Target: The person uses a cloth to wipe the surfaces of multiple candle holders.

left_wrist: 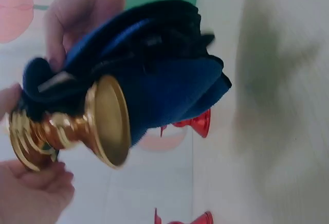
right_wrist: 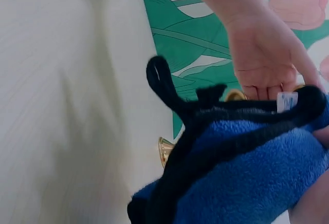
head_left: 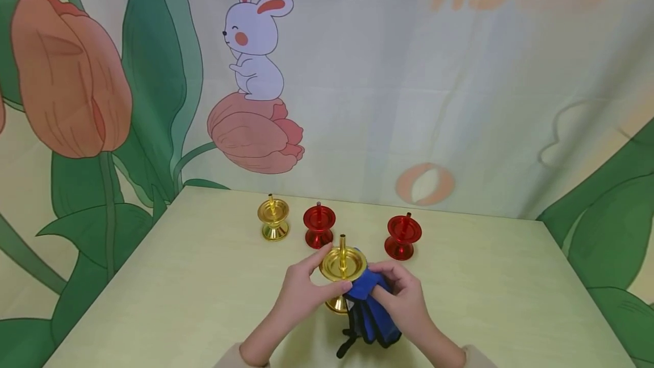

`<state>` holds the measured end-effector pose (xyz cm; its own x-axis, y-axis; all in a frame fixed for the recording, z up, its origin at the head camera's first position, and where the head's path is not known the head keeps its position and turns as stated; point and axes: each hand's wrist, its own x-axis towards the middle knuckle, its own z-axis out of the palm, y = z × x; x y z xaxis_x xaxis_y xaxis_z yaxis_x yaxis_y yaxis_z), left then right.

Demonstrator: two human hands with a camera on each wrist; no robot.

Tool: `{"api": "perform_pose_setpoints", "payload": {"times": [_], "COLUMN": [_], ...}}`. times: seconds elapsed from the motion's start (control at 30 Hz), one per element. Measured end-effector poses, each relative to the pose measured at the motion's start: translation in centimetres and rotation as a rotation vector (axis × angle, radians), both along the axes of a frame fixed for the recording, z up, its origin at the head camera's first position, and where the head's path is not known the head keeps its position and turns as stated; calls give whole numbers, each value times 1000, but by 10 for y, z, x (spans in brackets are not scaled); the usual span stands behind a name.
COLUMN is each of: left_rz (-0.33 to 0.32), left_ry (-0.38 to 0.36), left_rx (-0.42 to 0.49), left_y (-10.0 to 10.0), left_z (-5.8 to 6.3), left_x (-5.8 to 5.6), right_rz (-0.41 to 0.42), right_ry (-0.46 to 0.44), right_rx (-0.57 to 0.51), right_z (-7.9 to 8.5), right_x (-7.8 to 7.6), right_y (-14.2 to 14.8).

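Observation:
My left hand (head_left: 304, 285) grips a gold candle holder (head_left: 343, 266) by its upper dish, thumb and fingers on opposite sides of the rim. The holder has a thin upright tube and a flared foot (left_wrist: 110, 124), which hangs above the table in the left wrist view. A blue towelling cloth (head_left: 378, 320) with black edging and a loop droops from my right hand (head_left: 406, 294). Fingers and thumb of that hand pinch the cloth against the right side of the dish. In the right wrist view the cloth (right_wrist: 241, 178) hides most of the holder.
Behind my hands stand a smaller-looking gold candle holder (head_left: 273, 217), a red candle holder (head_left: 319, 220) and, farther right, another red one (head_left: 402, 237). The pale table (head_left: 168, 277) ends at a hanging curtain (head_left: 347, 84) printed with tulips and a rabbit.

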<state>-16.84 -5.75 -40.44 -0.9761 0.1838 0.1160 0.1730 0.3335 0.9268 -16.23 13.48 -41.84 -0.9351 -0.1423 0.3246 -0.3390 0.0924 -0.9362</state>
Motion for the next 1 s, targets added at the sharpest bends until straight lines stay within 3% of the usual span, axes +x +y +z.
{"api": "perform_pose_setpoints", "payload": {"times": [0.1, 0.23, 0.37, 0.5, 0.63, 0.73, 0.87, 1.0], "left_rz": [-75, -242, -345, -295, -220, -220, -232, -152], "left_ry": [-17, -25, 1, 14, 29, 56, 61, 16], "left_rx": [72, 138, 120, 5, -90, -136, -199, -244], "left_y": [-5, -12, -17, -19, -19, -18, -14, -5], "left_z": [0, 1, 2, 3, 5, 8, 10, 5], "left_x": [-1, -1, 0, -2, -4, -2, 0, -2], "right_rz": [96, 247, 355, 327, 209, 112, 22, -5], "right_ry": [1, -34, -52, -55, -70, -66, -18, 39], "right_rx": [-28, -124, -200, -199, -149, -99, -13, 42], "right_z": [2, 3, 2, 1, -1, -2, -5, -9], "right_x": [-1, -5, -7, -7, -7, -7, -8, -8], "right_y": [6, 13, 16, 16, 15, 13, 9, 7]}}
